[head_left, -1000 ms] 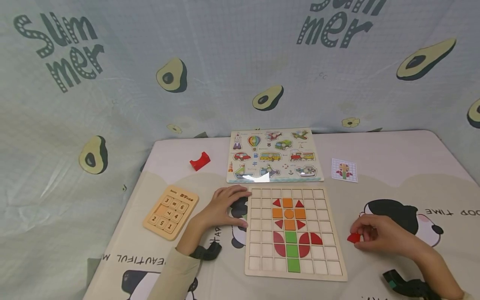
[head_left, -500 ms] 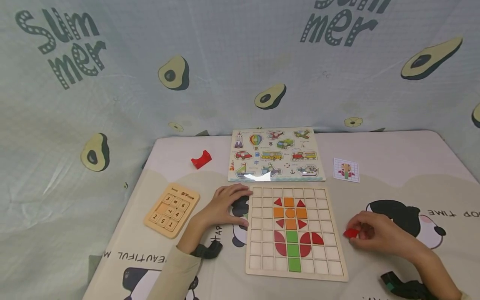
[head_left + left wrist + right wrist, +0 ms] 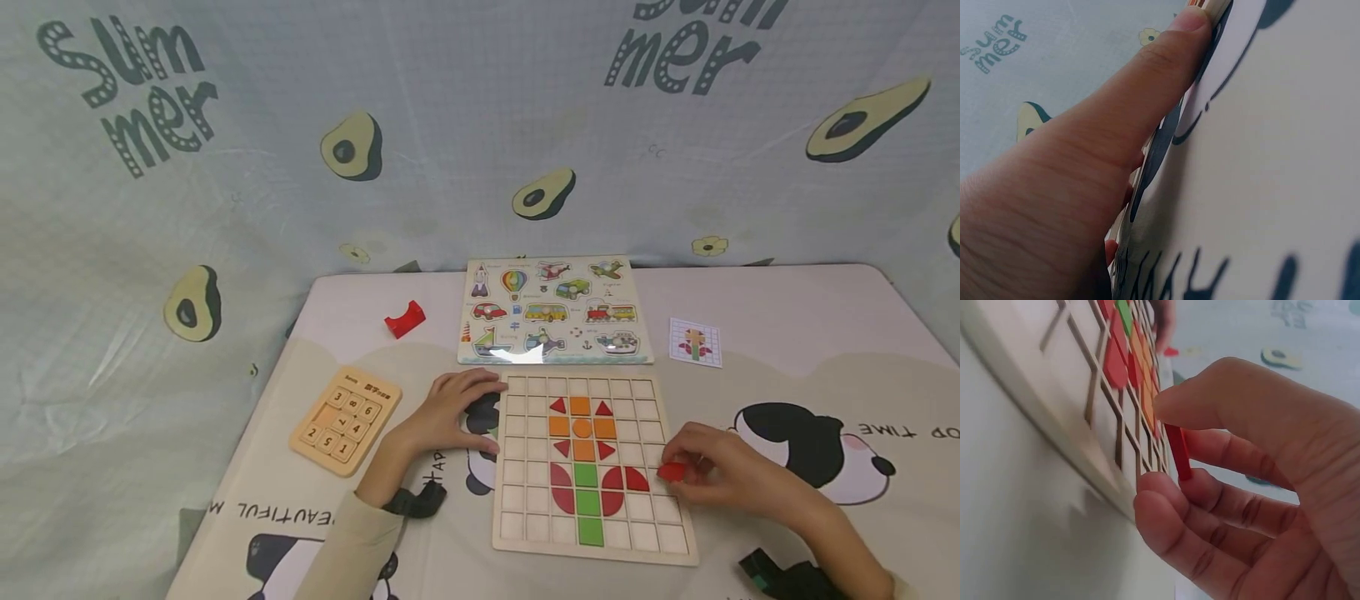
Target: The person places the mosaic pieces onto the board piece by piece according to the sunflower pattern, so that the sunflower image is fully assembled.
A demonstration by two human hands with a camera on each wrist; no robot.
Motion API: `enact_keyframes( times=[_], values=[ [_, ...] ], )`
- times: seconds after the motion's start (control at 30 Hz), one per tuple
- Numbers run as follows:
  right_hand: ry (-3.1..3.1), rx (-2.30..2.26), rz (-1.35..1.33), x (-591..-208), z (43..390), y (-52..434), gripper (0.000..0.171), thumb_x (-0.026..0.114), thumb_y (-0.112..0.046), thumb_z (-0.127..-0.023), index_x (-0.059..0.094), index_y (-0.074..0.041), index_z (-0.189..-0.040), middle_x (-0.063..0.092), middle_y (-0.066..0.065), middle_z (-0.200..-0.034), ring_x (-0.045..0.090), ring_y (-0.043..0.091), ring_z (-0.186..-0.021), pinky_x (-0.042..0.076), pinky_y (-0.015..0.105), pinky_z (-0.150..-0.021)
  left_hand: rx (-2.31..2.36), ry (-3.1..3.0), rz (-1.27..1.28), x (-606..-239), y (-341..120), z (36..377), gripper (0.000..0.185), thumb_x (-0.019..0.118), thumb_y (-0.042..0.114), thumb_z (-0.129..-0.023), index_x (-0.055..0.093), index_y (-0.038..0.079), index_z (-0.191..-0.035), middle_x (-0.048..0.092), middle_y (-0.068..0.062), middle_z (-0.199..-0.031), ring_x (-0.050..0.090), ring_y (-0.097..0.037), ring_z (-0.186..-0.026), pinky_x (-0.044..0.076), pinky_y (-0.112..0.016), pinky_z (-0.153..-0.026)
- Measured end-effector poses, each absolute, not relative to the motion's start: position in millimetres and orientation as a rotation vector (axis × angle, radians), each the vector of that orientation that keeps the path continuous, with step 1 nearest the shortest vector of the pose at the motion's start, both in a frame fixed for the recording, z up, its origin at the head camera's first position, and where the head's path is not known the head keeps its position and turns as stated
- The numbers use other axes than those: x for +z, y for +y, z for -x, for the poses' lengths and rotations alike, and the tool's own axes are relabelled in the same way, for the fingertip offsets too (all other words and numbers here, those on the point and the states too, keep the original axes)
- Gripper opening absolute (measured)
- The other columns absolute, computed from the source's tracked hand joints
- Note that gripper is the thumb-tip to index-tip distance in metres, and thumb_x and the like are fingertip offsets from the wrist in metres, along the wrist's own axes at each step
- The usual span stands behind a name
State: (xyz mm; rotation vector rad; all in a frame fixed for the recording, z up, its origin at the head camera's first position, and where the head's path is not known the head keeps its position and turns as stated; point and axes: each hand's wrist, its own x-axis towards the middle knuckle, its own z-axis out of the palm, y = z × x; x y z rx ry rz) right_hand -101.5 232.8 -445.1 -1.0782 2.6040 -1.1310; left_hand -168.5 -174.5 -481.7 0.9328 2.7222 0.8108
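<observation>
Right wrist view: right hand (image 3: 1254, 487) pinches a thin, stiff, light red tile (image 3: 1179, 452) by its edges; left hand (image 3: 450, 408) rests flat, steadying the board (image 3: 517, 500).

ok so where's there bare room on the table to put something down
Free: the mat right of the small pattern card, and the stretch between the red block and the number slider. Crowded: the centre, where the vehicle puzzle, grid board and both hands sit.

You're pinching a flat red wooden tile (image 3: 672, 472). The pale wooden grid board (image 3: 651, 533) carries an orange, red and green flower pattern. The cream table mat (image 3: 787, 333) has black-and-white panda prints; the pale blue backdrop cloth (image 3: 450, 125) has avocado prints.
</observation>
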Motion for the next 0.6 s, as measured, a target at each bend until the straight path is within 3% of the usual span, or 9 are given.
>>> enact_keyframes(
  times=[0.6],
  values=[
    [2.458,-1.166,1.14,-447.9,100.4,175.5,0.02,0.077,-0.013,-0.082,0.068,-0.017,-0.1,0.055,-0.009,-0.093,0.05,0.002,-0.077,0.048,0.017,-0.059,0.8,2.723,-0.948,-480.4,-175.1,168.0,0.084,0.083,0.05,-0.071,0.048,0.024,-0.143,0.038,-0.001,-0.151,0.028,-0.021,-0.142,0.017,-0.049,-0.115]
  ],
)
